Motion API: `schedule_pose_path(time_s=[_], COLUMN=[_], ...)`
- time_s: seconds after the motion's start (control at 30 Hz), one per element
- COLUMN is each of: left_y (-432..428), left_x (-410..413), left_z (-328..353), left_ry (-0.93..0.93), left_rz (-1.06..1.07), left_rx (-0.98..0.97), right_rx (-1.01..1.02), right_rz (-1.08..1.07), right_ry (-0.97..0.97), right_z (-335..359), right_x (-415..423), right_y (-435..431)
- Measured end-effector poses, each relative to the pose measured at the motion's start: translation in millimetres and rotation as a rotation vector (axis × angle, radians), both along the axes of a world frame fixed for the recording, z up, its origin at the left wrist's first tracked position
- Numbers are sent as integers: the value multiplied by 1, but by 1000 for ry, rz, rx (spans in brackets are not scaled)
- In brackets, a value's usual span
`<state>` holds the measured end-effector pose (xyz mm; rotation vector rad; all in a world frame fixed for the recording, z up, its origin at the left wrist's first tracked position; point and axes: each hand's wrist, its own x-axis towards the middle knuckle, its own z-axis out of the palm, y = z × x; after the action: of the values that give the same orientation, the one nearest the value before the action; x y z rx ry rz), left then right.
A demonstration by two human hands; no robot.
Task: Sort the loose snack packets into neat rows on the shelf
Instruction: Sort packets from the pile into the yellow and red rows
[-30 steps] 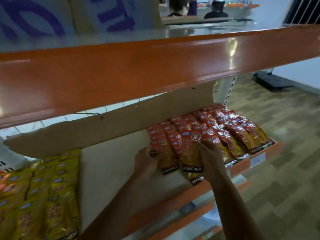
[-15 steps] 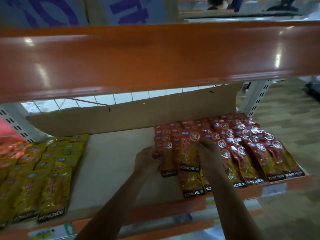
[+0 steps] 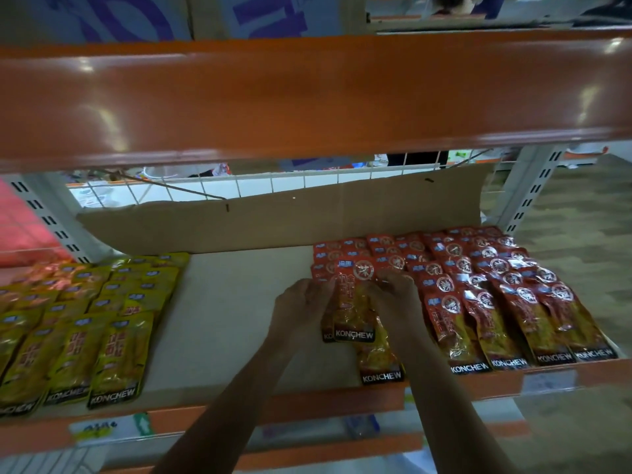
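Red KONCHEW snack packets (image 3: 506,302) lie in overlapping rows on the right half of the shelf (image 3: 232,336). Both hands hold one red packet (image 3: 354,313) at the left end of those rows. My left hand (image 3: 301,309) grips its left edge. My right hand (image 3: 396,302) grips its right edge near the top. Another red packet (image 3: 379,364) pokes out below it, reaching the shelf's front lip. Yellow KONCHEW packets (image 3: 85,319) lie in rows on the left side of the shelf.
An orange upper shelf beam (image 3: 307,97) hangs low across the view. A cardboard sheet (image 3: 290,220) stands against the wire back panel. Bare shelf lies between the yellow and red rows. Upright posts (image 3: 533,189) flank the bay, with wood-pattern floor to the right.
The view has swung left and lower, so more of the yellow rows shows. My left hand has closed in on the packet's left edge, and both hands now hold it.
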<state>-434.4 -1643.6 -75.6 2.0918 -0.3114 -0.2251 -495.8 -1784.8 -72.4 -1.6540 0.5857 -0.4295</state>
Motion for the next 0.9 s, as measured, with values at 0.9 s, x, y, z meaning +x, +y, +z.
schedule_pose_path(time_s=[0.9], left_y=[28], left_x=[-11], left_z=[-12], left_ry=[94], left_rz=[-135], left_rx=[206], right_rx=[-611], right_rz=[114], right_ry=[213], right_z=[-6], right_x=[-17], right_y=[6])
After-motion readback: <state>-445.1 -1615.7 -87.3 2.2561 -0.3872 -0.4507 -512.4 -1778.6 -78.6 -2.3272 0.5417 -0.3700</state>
